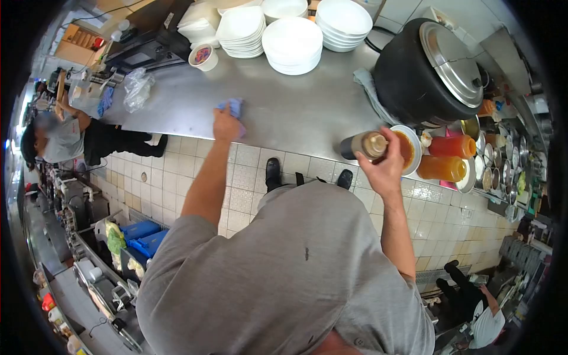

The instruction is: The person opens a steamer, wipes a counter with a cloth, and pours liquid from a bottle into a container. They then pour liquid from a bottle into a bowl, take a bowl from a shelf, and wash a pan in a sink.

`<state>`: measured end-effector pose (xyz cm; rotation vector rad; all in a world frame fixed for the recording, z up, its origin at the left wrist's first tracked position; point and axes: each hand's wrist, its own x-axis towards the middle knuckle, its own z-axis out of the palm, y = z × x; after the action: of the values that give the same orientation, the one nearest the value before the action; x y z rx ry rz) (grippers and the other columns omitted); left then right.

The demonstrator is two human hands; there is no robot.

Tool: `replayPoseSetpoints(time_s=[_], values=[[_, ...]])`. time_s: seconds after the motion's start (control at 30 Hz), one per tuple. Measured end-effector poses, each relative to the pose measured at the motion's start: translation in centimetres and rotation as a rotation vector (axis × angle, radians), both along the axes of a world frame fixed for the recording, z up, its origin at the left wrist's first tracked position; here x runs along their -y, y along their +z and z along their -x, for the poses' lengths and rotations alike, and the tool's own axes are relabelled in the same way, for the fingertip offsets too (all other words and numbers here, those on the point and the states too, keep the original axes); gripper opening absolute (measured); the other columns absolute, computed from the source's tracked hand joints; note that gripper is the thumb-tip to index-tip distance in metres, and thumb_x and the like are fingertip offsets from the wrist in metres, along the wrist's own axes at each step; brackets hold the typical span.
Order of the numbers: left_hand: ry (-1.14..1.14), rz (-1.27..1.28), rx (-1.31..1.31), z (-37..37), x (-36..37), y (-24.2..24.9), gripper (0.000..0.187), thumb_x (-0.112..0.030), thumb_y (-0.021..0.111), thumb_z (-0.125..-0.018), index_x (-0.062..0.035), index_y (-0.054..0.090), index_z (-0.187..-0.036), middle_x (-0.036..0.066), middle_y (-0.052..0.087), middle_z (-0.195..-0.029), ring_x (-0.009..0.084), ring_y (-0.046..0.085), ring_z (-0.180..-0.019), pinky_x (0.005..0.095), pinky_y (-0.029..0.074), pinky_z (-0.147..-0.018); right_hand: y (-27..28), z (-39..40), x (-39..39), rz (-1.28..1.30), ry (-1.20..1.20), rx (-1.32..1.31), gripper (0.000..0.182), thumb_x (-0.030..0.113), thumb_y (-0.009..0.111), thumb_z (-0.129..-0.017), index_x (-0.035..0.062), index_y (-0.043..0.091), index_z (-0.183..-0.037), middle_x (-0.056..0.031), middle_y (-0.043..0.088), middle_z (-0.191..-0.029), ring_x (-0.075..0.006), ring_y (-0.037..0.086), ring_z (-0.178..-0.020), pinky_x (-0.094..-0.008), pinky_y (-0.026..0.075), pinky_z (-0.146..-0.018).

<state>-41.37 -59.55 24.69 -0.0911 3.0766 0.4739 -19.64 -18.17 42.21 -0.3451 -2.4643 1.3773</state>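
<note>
My left hand (225,124) presses a crumpled blue cloth (235,107) against the steel counter (177,97), near its front edge. At the right, my right hand (384,163) grips a squeeze bottle (365,145) with dark contents and a pale cap, tilted over the counter's front edge. Just beside that hand is a white bowl (416,142) with orange-brown sauce in it. Farther right lie a red sauce bottle (449,147) and an orange sauce bottle (441,168).
Stacked white plates (293,44) and a small tub (203,57) stand at the back. A large black pot (408,74) with a steel lid is at the right, a plastic bag (138,89) at the left. One person (71,136) stands left, another (485,319) lower right.
</note>
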Motion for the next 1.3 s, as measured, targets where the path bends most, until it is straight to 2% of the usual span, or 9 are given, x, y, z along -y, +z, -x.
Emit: replayPoseSetpoints(time_s=[0.1, 0.37, 0.63, 0.8, 0.87, 0.9, 0.97, 1.07, 1.3], values=[[0.108, 0.006, 0.077, 4.3, 0.0, -0.4, 0.067, -0.017, 0.059, -0.087, -0.0072, 0.048, -0.152, 0.028, 0.049, -0.142, 0.0428, 0.066, -0.114, 0.0485, 0.055, -0.097, -0.8, 1.1, 0.6, -0.034, 0.017, 0.091, 0.075, 0.014, 0.087, -0.077, 0.0011, 0.049, -0.14, -0.0186, 0.071, -0.121, -0.0282, 0.072, -0.112, -0.0377, 0.057, -0.095], [-0.647, -0.175, -0.163, -7.3, -20.6, -1.6, 0.048, -0.011, 0.055, -0.092, -0.0142, 0.066, -0.138, 0.018, 0.061, -0.128, 0.0377, 0.061, -0.12, 0.049, 0.054, -0.099, -3.4, 4.8, -1.1, -0.097, 0.064, 0.138, 0.078, 0.024, 0.087, -0.079, 0.0003, 0.047, -0.142, -0.0207, 0.071, -0.121, -0.0346, 0.071, -0.112, -0.0403, 0.056, -0.096], [-0.163, -0.197, -0.046, -4.1, -11.1, -1.7, 0.054, -0.02, 0.066, -0.089, -0.0112, 0.061, -0.142, 0.02, 0.058, -0.134, 0.0392, 0.062, -0.116, 0.049, 0.054, -0.096, -1.5, 4.9, -4.8, 0.058, 0.266, 0.31, 0.072, 0.026, 0.086, -0.083, 0.0002, 0.05, -0.14, -0.0212, 0.065, -0.134, -0.0349, 0.072, -0.102, -0.0378, 0.056, -0.087], [-0.179, 0.022, 0.116, -5.6, -17.7, 8.6, 0.074, -0.017, 0.07, -0.086, -0.0125, 0.046, -0.155, 0.025, 0.051, -0.146, 0.0401, 0.05, -0.134, 0.0488, 0.042, -0.113, 0.8, 4.1, -5.5, -0.332, 0.23, 0.311, 0.075, 0.049, 0.082, -0.081, 0.0035, 0.056, -0.135, -0.0205, 0.061, -0.133, -0.0383, 0.065, -0.115, -0.0477, 0.053, -0.097], [-0.692, -0.101, -0.113, -6.9, -21.1, 8.0, 0.09, -0.016, 0.079, -0.085, -0.0108, 0.032, -0.161, 0.021, 0.045, -0.152, 0.0372, 0.049, -0.137, 0.0461, 0.048, -0.107, 1.8, 4.7, -4.4, -0.366, 0.243, 0.367, 0.072, 0.05, 0.082, -0.08, 0.0033, 0.059, -0.13, -0.0214, 0.061, -0.13, -0.0403, 0.062, -0.12, -0.05, 0.052, -0.1], [-0.75, -0.115, -0.119, -8.0, -23.5, 8.1, 0.09, -0.016, 0.079, -0.085, -0.0108, 0.032, -0.161, 0.021, 0.045, -0.152, 0.0372, 0.049, -0.137, 0.0461, 0.048, -0.107, 1.5, 5.1, -4.0, -0.359, 0.26, 0.351, 0.07, 0.048, 0.082, -0.08, 0.0024, 0.06, -0.129, -0.0221, 0.061, -0.129, -0.0415, 0.061, -0.121, -0.0507, 0.052, -0.1], [-0.702, -1.055, 0.2, -10.8, -28.3, 8.4, 0.096, -0.007, 0.083, -0.081, -0.0075, 0.029, -0.16, 0.016, 0.048, -0.149, 0.0304, 0.051, -0.135, 0.0411, 0.045, -0.11, 0.4, 5.6, -3.1, -0.361, 0.217, 0.325, 0.063, 0.042, 0.082, -0.079, -0.0005, 0.062, -0.121, -0.0238, 0.061, -0.125, -0.0422, 0.063, -0.118, -0.05, 0.053, -0.099], [-0.728, -1.269, 0.087, -10.6, -31.3, 3.0, 0.091, 0.001, 0.079, -0.082, -0.0063, 0.028, -0.157, 0.011, 0.052, -0.142, 0.0248, 0.054, -0.129, 0.0368, 0.048, -0.105, 1.0, 5.1, -2.4, -0.355, 0.162, 0.328, 0.06, 0.037, 0.081, -0.079, -0.0028, 0.062, -0.12, -0.0236, 0.062, -0.122, -0.0422, 0.066, -0.113, -0.0498, 0.055, -0.095], [-0.982, -0.912, -0.048, -7.7, -30.3, 0.4, 0.051, -0.014, 0.075, -0.09, -0.0041, 0.053, -0.135, 0.007, 0.062, -0.13, 0.0189, 0.061, -0.117, 0.0352, 0.05, -0.101, -1.8, 6.0, -3.0, -0.419, 0.163, 0.285, 0.048, 0.032, 0.076, -0.078, -0.0019, 0.067, -0.11, -0.0239, 0.065, -0.117, -0.0422, 0.07, -0.104, -0.0472, 0.058, -0.091]])
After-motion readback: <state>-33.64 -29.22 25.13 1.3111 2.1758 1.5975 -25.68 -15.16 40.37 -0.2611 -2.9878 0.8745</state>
